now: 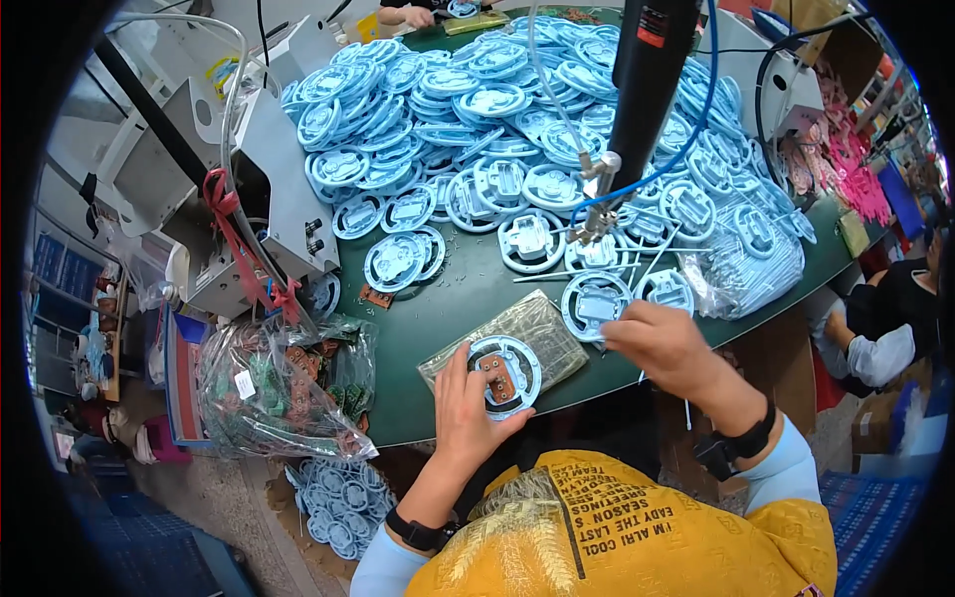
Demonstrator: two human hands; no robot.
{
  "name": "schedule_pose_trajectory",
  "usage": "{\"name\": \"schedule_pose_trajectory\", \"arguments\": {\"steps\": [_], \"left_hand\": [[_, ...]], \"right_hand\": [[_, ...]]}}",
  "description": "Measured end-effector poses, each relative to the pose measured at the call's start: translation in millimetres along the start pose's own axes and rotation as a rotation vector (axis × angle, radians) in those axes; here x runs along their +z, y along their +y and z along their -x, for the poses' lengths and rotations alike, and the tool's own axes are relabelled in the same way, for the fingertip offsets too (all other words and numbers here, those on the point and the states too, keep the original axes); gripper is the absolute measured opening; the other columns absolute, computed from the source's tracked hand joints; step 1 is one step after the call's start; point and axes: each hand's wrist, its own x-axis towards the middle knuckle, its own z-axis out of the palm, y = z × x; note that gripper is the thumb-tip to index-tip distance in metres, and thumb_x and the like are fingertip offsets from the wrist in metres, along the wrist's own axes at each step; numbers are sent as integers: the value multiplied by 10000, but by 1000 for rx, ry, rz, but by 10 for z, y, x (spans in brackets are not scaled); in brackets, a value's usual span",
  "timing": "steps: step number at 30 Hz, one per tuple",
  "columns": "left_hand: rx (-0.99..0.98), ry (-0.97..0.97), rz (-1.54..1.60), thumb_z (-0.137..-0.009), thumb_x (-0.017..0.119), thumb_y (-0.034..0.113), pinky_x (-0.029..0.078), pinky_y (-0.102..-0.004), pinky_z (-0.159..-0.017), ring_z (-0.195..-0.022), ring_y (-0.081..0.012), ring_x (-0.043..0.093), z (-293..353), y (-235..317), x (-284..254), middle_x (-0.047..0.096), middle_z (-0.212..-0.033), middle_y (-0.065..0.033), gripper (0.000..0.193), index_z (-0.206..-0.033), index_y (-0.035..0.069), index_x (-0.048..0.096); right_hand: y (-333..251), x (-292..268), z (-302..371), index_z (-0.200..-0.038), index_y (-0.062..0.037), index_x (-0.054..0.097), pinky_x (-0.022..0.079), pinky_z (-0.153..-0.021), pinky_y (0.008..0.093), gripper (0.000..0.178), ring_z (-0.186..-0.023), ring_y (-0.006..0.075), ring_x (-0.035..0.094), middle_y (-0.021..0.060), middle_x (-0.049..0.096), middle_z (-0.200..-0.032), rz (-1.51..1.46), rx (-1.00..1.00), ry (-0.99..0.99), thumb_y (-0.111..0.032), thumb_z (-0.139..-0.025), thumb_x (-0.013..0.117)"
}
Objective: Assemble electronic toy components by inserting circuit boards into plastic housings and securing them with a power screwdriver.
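My left hand [466, 406] grips a light blue round plastic part [535, 370] by its edge, thumb below and fingers above. An orange-brown circuit board [494, 380] sits inside that part. Beneath them lies a flat block wrapped in clear film [559, 340]. My right hand [659, 343] is off to the right, fingers curled in a pinch over the bench edge. Whatever it pinches is hidden. Just beyond its fingertips rests another blue round part [595, 303]. A black screwdriver-like tool [652, 90] hangs above with its metal tip [597, 224] over the parts.
A large heap of blue round parts [477, 99] covers the far side of the green bench [398, 348]. A clear bag of circuit boards [284, 388] lies at the left by a grey machine [264, 189]. Thin white sticks [652, 264] lie near the tool tip. Another person's hand [418, 16] shows at the far edge.
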Motion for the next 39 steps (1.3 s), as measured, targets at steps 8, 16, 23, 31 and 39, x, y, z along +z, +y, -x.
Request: {"name": "schedule_pose_trajectory", "arguments": {"steps": [8, 16, 23, 31, 39], "left_hand": [[49, 69, 164, -542, 939, 228, 417, -497, -1027, -1259, -455, 486, 59, -125, 20, 421, -1438, -292, 657, -1060, 41, 581], [67, 36, 177, -534, 941, 221, 415, -496, -1039, -1278, -460, 476, 65, -172, 6, 415, -1452, -293, 660, -1064, 43, 589], [59, -5, 148, -540, 936, 221, 409, -500, -1046, -1284, -465, 466, 34, -152, 8, 414, -1449, -297, 644, -1058, 37, 601], [57, -45, 135, -538, 933, 221, 393, -507, -1059, -1293, -464, 455, 8, -152, -1, 418, -1444, -298, 644, -1064, 40, 607], [92, -72, 68, -525, 942, 234, 372, -512, -1073, -1300, -452, 456, -33, -99, -56, 436, -1425, -307, 666, -1066, 30, 612]], "right_hand": [[78, 750, 204, -1107, -109, 681, 490, -686, 404, 218, -804, 313, 624, 91, 591, -827, -305, 358, -289, -125, -891, 656], [24, 796, 27, -988, -71, 656, 507, -686, 390, 148, -834, 299, 665, 104, 689, -905, -416, 578, -459, -177, -888, 678], [79, 845, 98, -898, -74, 629, 510, -675, 412, 111, -806, 305, 641, 79, 621, -854, -243, 347, -315, -136, -839, 700], [87, 986, 125, -874, -82, 625, 508, -654, 396, 127, -817, 280, 628, 61, 578, -843, -201, 245, -211, -121, -803, 722], [371, 339, -117, -1135, -19, 612, 478, -969, 416, 319, -1114, 296, 605, 138, 638, -1125, 107, 265, 380, -75, -832, 695]]}}
